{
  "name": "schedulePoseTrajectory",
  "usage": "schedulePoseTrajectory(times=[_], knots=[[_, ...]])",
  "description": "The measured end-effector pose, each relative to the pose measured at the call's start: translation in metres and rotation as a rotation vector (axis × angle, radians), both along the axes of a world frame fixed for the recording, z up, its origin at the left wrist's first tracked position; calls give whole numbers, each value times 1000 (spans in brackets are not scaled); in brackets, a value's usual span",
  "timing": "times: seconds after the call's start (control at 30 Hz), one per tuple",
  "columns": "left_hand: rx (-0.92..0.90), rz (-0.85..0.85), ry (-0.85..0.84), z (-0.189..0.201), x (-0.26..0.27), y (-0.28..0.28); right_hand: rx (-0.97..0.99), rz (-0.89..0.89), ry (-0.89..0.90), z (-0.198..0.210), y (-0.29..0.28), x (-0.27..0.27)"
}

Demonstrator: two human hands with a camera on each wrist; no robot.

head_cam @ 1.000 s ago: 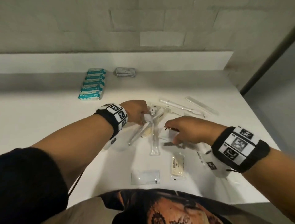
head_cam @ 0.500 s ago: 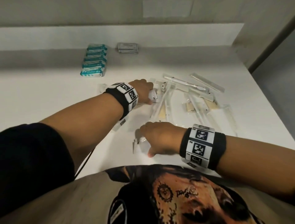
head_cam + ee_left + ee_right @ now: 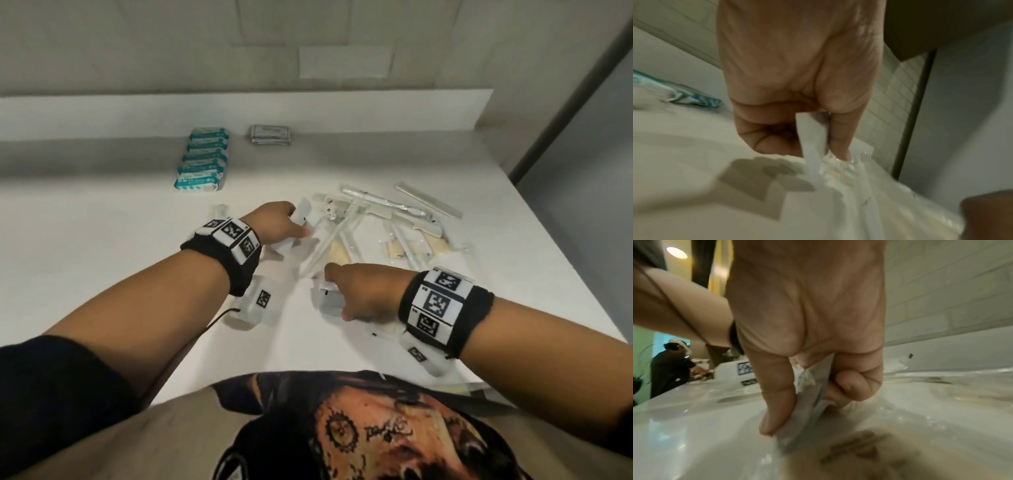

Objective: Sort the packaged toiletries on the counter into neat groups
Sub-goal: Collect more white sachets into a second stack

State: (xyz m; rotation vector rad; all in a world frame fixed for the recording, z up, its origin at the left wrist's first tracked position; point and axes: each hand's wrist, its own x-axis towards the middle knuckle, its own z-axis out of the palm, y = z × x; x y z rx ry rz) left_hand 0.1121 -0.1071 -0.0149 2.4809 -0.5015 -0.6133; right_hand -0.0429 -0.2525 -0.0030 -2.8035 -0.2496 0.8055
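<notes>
The right hand (image 3: 363, 294) pinches a flat clear sachet (image 3: 327, 300) just off the counter (image 3: 102, 240), apparently gathering like with like. Beyond it, the left hand (image 3: 277, 222) grips similar sachets (image 3: 303, 214) beside the unsorted toothbrush packets (image 3: 346, 233).

The head view looks down and forward from above the counter (image 3: 102, 212), toward the wall. Each wrist view sits low, just above that counter (very close to its own fingers). All three share the counter's clear packets (image 3: 346, 236).
</notes>
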Motion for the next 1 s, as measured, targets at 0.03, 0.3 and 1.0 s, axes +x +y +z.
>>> schedulePoseTrajectory(times=[0.03,0.3,1.0], knots=[[-111,53,42,1,-2,3,-8,-15,15,3,-2,3],[-882,215,510,27,-31,2,856,-621,-300,48,-32,49],[-1079,213,534,55,-47,-39,1248,-890,-574,60,-42,75]])
